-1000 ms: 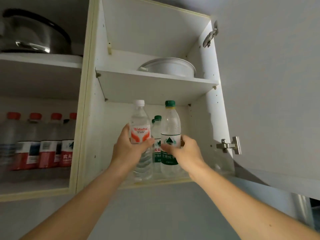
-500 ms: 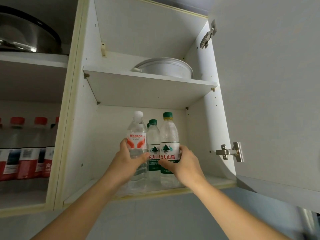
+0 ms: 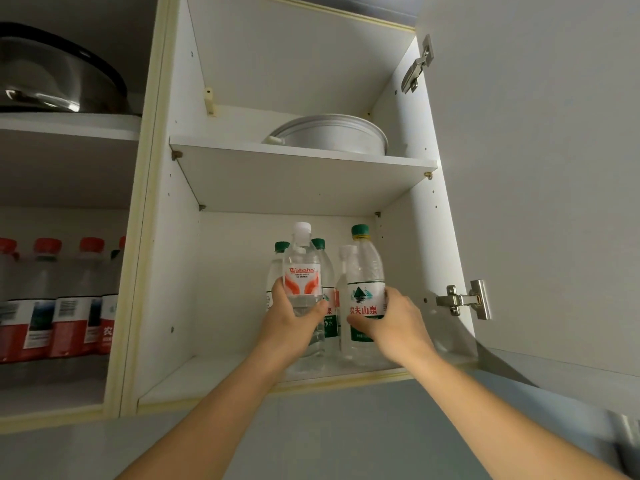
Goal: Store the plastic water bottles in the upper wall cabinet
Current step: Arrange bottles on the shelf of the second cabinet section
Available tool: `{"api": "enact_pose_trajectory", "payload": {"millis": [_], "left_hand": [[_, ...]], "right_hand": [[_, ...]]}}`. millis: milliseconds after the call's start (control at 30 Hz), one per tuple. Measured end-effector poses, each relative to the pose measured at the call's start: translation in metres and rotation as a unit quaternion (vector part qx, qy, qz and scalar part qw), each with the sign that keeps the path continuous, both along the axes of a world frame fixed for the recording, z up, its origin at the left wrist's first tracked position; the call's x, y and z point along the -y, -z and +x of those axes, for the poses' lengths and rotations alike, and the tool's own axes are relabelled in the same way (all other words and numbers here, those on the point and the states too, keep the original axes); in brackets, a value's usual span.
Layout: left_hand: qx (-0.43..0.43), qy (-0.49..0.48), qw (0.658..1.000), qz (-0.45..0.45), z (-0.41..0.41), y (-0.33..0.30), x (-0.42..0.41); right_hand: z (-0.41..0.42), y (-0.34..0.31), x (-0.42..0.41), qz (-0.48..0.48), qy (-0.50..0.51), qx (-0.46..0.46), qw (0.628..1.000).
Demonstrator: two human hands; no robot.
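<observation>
Head view: both hands inside the lower compartment of the wall cabinet, placing step in hand. Left hand is clamped round the Wahaha bottle, white cap, red-orange label. Right hand is wrapped round the green-cap Nongfu bottle. Both bottles upright, apart from each other, near the front edge of the bottom shelf; can't tell if their bases are down yet.

Behind the Wahaha bottle: two more green-cap bottles standing at the back. Behind the Nongfu bottle, another white-cap bottle, partly hidden.

Next, as I judge it: seat both, push back toward the rear row, let go. Risk is knocking the ones behind.

Above the bottom shelf, the upper shelf holds a white round pan. Left of the cabinet, an open bay with red-cap bottles and a steel lid above.
</observation>
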State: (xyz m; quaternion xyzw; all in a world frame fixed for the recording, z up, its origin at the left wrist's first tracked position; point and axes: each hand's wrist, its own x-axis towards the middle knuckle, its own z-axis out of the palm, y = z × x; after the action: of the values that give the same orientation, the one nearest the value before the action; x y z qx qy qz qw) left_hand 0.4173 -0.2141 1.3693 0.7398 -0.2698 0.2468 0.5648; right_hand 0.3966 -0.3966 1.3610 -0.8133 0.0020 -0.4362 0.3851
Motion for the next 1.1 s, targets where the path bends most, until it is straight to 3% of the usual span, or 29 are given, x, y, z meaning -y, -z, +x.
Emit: {"api": "enact_pose_trajectory", "payload": {"millis": [667, 733, 800, 900, 1000, 1100], "left_hand": [[0.008, -0.032, 0.998, -0.048, 0.011, 0.005, 0.059], [-0.003, -0.016, 0.999, -0.039, 0.009, 0.006, 0.056], [-0.014, 0.004, 1.0, -0.01, 0.007, 0.002, 0.046], [0.007, -0.032, 0.997, 0.067, 0.008, -0.012, 0.02], [0.019, -0.125, 0.987, 0.099, 0.022, -0.03, -0.013], [0.016, -0.177, 0.975, 0.135, 0.045, -0.043, -0.04]], "right_hand": [[0.0, 0.013, 0.039, 0.036, 0.063, -0.005, 0.997], [0.001, 0.017, 0.032, -0.011, 0.122, 0.02, 0.992], [-0.003, 0.02, 0.019, -0.079, 0.16, 0.102, 0.979], [-0.008, 0.019, -0.004, -0.15, 0.124, 0.197, 0.961], [-0.004, 0.019, -0.026, -0.18, 0.069, 0.183, 0.964], [0.009, 0.024, -0.046, -0.21, 0.076, 0.139, 0.965]]}}
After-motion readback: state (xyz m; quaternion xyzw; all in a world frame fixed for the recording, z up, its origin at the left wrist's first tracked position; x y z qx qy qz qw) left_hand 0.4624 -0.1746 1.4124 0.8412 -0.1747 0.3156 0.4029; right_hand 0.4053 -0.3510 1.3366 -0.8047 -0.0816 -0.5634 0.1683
